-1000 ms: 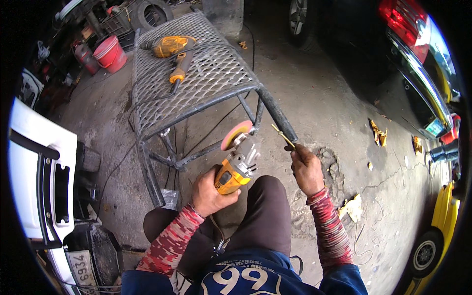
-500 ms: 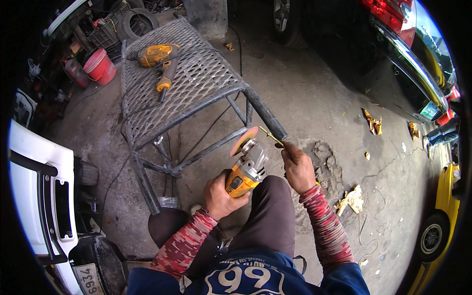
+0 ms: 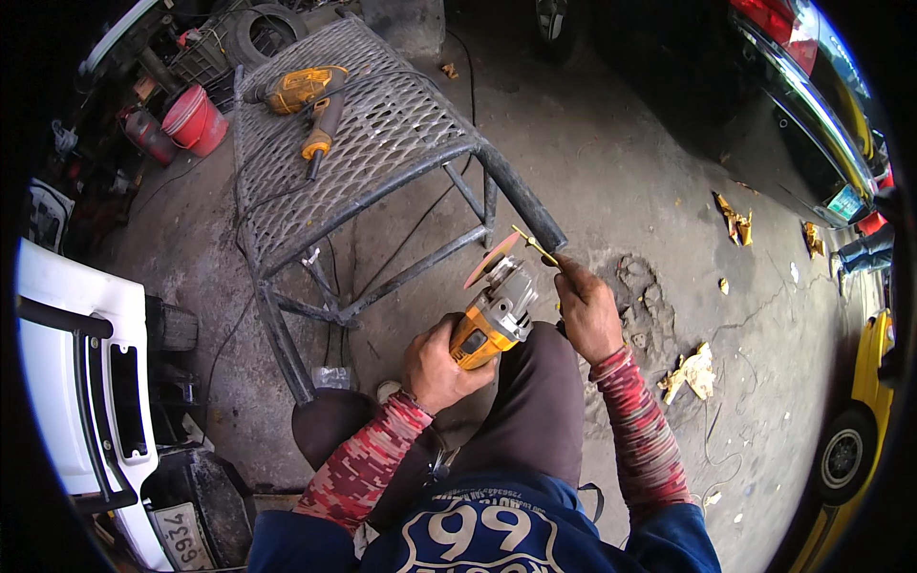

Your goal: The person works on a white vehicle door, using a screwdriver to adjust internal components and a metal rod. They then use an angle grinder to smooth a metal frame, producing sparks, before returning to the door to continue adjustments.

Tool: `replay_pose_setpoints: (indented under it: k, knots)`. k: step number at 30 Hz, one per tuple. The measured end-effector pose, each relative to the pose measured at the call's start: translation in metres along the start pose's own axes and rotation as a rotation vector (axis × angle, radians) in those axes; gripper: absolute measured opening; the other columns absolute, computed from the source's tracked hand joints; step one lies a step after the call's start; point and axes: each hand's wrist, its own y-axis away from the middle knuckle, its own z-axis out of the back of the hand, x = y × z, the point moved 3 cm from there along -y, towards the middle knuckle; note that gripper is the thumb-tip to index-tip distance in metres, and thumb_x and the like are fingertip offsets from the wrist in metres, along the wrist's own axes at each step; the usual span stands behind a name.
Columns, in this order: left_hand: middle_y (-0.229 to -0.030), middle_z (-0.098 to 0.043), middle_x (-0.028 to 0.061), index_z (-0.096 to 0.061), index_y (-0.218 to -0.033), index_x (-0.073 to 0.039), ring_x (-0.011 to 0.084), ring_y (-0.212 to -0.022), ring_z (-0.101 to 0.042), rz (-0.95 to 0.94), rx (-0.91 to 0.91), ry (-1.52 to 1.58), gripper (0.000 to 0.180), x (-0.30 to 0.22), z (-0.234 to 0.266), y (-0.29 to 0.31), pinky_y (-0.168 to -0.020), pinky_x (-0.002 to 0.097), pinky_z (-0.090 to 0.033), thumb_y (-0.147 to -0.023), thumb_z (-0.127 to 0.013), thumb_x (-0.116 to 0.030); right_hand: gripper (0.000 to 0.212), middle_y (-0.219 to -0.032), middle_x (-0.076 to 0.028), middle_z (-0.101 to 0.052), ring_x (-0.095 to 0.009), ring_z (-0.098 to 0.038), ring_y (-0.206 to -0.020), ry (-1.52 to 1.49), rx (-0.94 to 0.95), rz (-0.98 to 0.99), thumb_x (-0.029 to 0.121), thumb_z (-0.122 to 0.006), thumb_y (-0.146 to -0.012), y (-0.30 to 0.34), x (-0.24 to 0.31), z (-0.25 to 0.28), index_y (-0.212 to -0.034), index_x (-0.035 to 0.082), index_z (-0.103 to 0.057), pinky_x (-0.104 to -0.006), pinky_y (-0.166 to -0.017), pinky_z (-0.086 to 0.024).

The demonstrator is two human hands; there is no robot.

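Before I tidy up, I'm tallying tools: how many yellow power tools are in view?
2: the angle grinder in the left hand, and the drill lying on the mesh-topped stand. Others may be hidden from view.

"What carries the yellow drill [image 3: 304,93]?"

"A mesh-topped metal desk [image 3: 406,138], upper left of the frame; the drill lies on it, a dark cord [image 3: 387,75] too."

"And the floor [image 3: 592,181]?"

"Grey; a red bucket [image 3: 196,122] stands upper left, a pale crumpled scrap [image 3: 690,372] lies lower right."
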Motion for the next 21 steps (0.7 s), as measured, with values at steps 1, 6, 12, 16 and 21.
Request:
replay_pose_setpoints:
  k: [1, 6, 12, 16, 21]
  knots:
    - [-0.084, -0.071, 0.021, -0.063, -0.101, -0.004, 0.0443, -0.078, -0.071, 0.01, 0.007, -0.016, 0.049, 0.0005, -0.0007, 0.0, -0.07, 0.0493, -0.058, -0.072, -0.086, -0.034, 0.034, -0.111, -0.029, -0.07, -0.046, -0.068, -0.104, -0.005, 0.003, -0.015, 0.014, -0.059, -0.099, 0.0001, -0.0002, -0.0006, -0.13, 0.001, -0.066, -0.0475, -0.089, -0.054]
    - [-0.083, -0.071, 0.0209, -0.063, -0.1, -0.003, 0.0442, -0.077, -0.071, 0.002, -0.009, -0.034, 0.049, -0.0017, -0.0006, 0.001, -0.069, 0.0492, -0.058, -0.071, -0.087, -0.035, 0.034, -0.111, -0.029, -0.069, -0.045, -0.068, -0.104, -0.021, -0.007, -0.03, 0.014, -0.059, -0.099, 0.001, 0.0021, -0.0003, -0.129, 0.001, -0.066, -0.047, -0.089, -0.054]
    - [-0.084, -0.07, 0.0209, -0.063, -0.098, -0.002, 0.0437, -0.078, -0.071, 0.004, -0.02, -0.016, 0.048, -0.0034, -0.0002, 0.002, -0.069, 0.0488, -0.057, -0.07, -0.087, -0.033, 0.034, -0.108, -0.029, -0.07, -0.044, -0.069, -0.101, -0.033, -0.023, -0.032, 0.014, -0.059, -0.099, 0.0045, 0.0034, 0.0002, -0.129, 0.001, -0.067, -0.0463, -0.087, -0.054]
    - [-0.084, -0.071, 0.02, -0.063, -0.098, -0.002, 0.0435, -0.077, -0.071, 0.01, -0.016, 0.005, 0.048, -0.002, -0.0003, 0.0034, -0.069, 0.0484, -0.057, -0.07, -0.087, -0.033, 0.034, -0.104, -0.029, -0.07, -0.043, -0.07, -0.096, -0.058, -0.017, -0.013, 0.014, -0.059, -0.099, 0.0041, 0.0036, -0.0004, -0.13, 0.003, -0.067, -0.0453, -0.083, -0.054]
    - [-0.085, -0.071, 0.0203, -0.063, -0.099, -0.003, 0.0437, -0.078, -0.07, 0.025, -0.001, 0.001, 0.048, 0.0007, 0.0, 0.0045, -0.07, 0.0487, -0.057, -0.07, -0.087, -0.033, 0.033, -0.102, -0.029, -0.069, -0.044, -0.07, -0.096, -0.047, -0.011, -0.034, 0.015, -0.059, -0.099, 0.0048, 0.0044, -0.0001, -0.13, 0.004, -0.067, -0.0466, -0.082, -0.054]
